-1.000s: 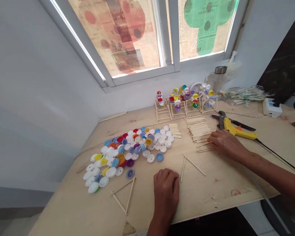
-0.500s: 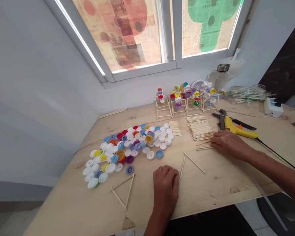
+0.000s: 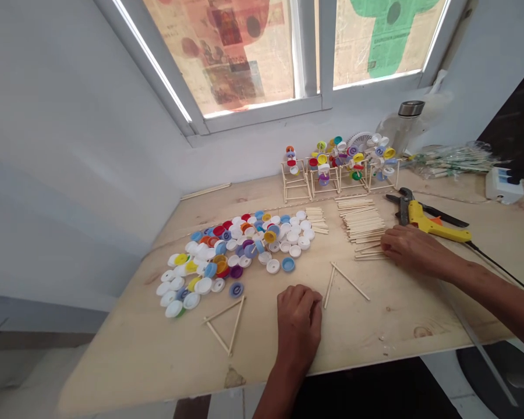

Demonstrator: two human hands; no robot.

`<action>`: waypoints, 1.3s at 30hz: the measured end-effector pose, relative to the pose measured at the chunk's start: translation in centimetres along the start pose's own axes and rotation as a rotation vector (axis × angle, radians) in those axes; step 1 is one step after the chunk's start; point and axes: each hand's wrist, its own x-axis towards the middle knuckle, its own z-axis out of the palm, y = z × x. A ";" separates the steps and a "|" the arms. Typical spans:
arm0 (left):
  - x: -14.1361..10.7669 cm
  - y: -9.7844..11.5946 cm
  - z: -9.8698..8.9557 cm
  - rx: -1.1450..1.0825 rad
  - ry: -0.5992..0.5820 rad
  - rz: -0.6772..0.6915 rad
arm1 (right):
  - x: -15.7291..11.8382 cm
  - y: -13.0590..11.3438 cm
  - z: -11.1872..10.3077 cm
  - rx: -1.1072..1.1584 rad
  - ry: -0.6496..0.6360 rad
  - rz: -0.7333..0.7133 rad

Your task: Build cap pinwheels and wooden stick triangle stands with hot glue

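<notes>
My left hand point(image 3: 300, 323) rests on the table with its fingers curled in; whatever they may hold is hidden. Just right of it, two thin wooden sticks point(image 3: 350, 281) meet at their tips in an open V. A triangle of sticks point(image 3: 237, 326) lies farther left. My right hand point(image 3: 408, 249) is closed at the right-hand ends of a few loose wooden sticks point(image 3: 369, 256), fingertips on them. These lie at the near side of a larger stack of sticks point(image 3: 361, 221). Beside that hand is a yellow glue gun point(image 3: 439, 227).
Many coloured bottle caps point(image 3: 218, 265) spread over the left of the table point(image 3: 157, 372). Short sticks point(image 3: 317, 221) lie beside them. Stick stands with cap wheels point(image 3: 332, 169) line the wall. Behind the glue gun are black-handled pliers point(image 3: 445, 215), bagged sticks point(image 3: 454, 160) and a bottle point(image 3: 406, 125).
The view has shifted slightly, so the table sits a little higher and to the right. Both hands stay in nearly the same places, the right one still at the stick ends.
</notes>
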 end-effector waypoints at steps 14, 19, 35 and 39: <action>-0.1 0.0 0.2 0.024 -0.006 -0.031 | -2.2 -8.3 -1.8 0.217 0.139 -0.061; -0.2 -0.1 0.2 -0.004 -0.015 -0.039 | -1.7 -10.8 -0.9 0.130 0.135 -0.175; -0.3 -0.1 -0.3 -0.088 -0.087 -0.060 | -0.8 -12.0 -0.3 0.055 0.142 -0.230; -0.3 0.0 -0.5 -0.093 -0.102 -0.057 | -0.7 -11.9 -0.2 0.073 0.154 -0.236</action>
